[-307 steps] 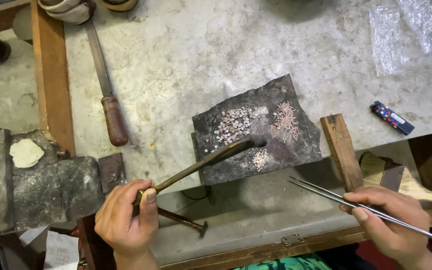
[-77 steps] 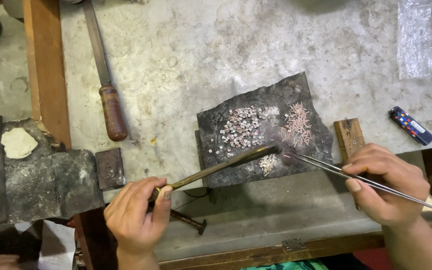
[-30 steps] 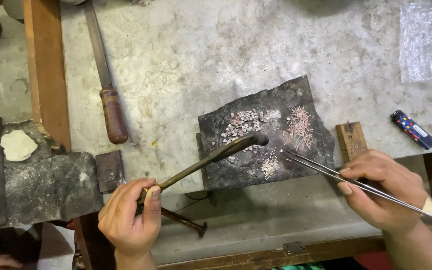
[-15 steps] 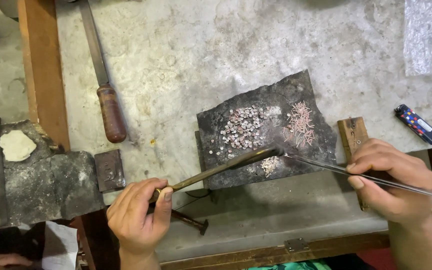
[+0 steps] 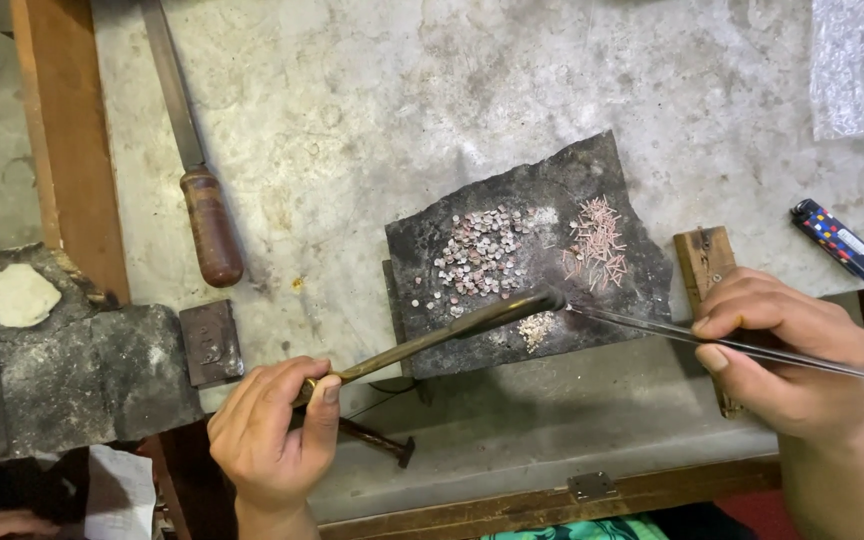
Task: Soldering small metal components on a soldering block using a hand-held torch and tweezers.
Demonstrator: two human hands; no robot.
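A dark slab (image 5: pixel 512 215) lies near the front edge of the counter (image 5: pixel 372 90), carrying three lots of small parts: a cluster of tiny round pieces (image 5: pixel 472 255) at its middle, a heap of thin pinkish wire bits (image 5: pixel 597 240) at 3 o'clock of that cluster, and a small pale pile (image 5: pixel 535 328) at 5 o'clock, close to the slab's near edge. The curved tip of a brass pipe (image 5: pixel 452 330) and the points of long tweezers (image 5: pixel 672 328) meet just beside that pale pile. The left hand (image 5: pixel 272 430) holds the pipe's near end, its fingers clamped round the stem. The right hand (image 5: pixel 782 350) has its fingers pinched on the tweezers; what the points grip, if anything, is too small to tell.

Judging by the lots, most pieces sit unsorted in the middle cluster and only the small pale pile has been worked on, so much appears left.

Half a second ago the pipe tip and tweezer points stood at nearly the same spot; a second ago the pipe tip was raised higher over the slab.

At 9 o'clock of the slab lies a file with a wooden handle (image 5: pixel 210 225); at 3 o'clock, past a wooden block (image 5: pixel 704 258), lies a lighter (image 5: pixel 838 238).
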